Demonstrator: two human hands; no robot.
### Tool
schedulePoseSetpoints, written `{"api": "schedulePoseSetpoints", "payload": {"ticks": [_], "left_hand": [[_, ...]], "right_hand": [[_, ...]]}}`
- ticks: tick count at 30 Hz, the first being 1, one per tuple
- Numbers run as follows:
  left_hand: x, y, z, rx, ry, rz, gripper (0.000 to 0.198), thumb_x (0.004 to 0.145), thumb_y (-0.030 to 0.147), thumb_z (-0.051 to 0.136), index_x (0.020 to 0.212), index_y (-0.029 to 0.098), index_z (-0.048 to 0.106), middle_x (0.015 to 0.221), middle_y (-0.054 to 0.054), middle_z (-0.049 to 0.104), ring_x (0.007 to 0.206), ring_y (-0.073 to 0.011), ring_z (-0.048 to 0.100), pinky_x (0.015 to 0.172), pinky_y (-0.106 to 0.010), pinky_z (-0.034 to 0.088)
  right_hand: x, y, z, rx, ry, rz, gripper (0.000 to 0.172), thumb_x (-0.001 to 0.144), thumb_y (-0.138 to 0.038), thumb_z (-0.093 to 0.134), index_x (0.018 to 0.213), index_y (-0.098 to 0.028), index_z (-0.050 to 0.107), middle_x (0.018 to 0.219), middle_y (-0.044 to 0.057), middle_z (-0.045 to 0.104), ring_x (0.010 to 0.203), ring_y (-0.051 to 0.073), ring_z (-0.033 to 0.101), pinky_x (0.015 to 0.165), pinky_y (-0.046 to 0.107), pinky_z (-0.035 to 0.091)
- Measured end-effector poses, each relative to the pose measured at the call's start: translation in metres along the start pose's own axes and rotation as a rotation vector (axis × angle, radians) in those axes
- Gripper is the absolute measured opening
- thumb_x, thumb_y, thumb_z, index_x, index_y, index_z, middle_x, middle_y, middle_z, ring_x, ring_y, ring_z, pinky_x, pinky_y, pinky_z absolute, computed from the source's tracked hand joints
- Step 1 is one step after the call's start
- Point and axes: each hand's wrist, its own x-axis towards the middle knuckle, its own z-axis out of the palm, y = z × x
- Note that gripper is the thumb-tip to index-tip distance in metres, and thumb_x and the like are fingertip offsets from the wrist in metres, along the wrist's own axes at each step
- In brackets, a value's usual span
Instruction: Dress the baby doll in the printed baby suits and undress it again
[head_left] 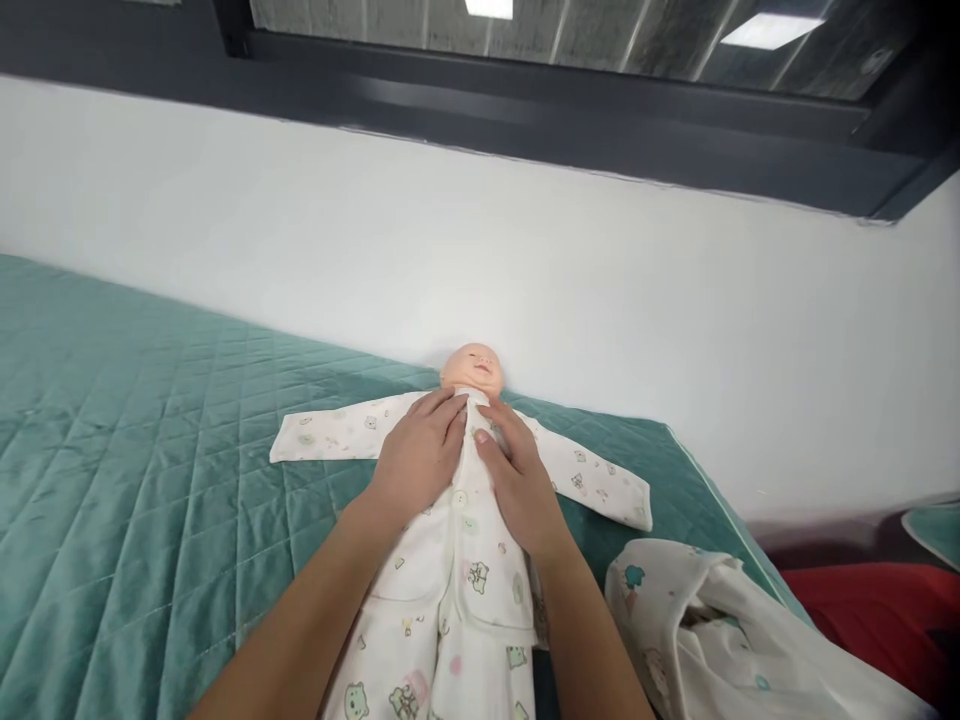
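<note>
A baby doll (474,368) lies on its back on the teal quilted bed (135,430), dressed in a white printed romper (457,590) with both sleeves spread out sideways. My left hand (420,452) rests flat on the doll's chest, left of the romper's front opening, fingers stretched toward the collar. My right hand (517,478) lies flat on the right side of the chest, fingers together, thumb near the button line. Neither hand holds anything.
A crumpled white printed cloth (712,630) lies at the bed's right corner. A white wall (600,300) runs just behind the doll's head, under a dark window frame (525,95). Something red (877,610) sits beyond the bed's right edge.
</note>
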Motion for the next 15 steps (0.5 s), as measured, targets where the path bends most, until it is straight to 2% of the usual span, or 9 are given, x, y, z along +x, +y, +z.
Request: {"api": "schedulePoseSetpoints", "payload": {"ticks": [6, 15], "left_hand": [[0.0000, 0.0027, -0.0006, 0.052, -0.014, 0.018, 0.044, 0.100, 0.032, 0.028, 0.135, 0.025, 0.054, 0.141, -0.004, 0.055, 0.133, -0.0199, 0.046, 0.114, -0.039, 0.037], [-0.0016, 0.0007, -0.0010, 0.106, -0.044, 0.047, 0.044, 0.100, 0.031, 0.029, 0.138, 0.027, 0.050, 0.143, -0.005, 0.052, 0.134, -0.0223, 0.045, 0.112, -0.043, 0.039]], "right_hand": [[0.0000, -0.0022, -0.0010, -0.063, -0.031, -0.001, 0.043, 0.094, -0.048, 0.047, 0.132, -0.030, 0.057, 0.151, 0.001, 0.043, 0.143, 0.023, 0.031, 0.120, 0.047, 0.023], [0.0008, -0.0015, -0.0007, -0.142, -0.082, -0.019, 0.045, 0.097, -0.049, 0.041, 0.136, -0.030, 0.054, 0.154, 0.001, 0.038, 0.145, 0.023, 0.028, 0.121, 0.049, 0.021]]}}
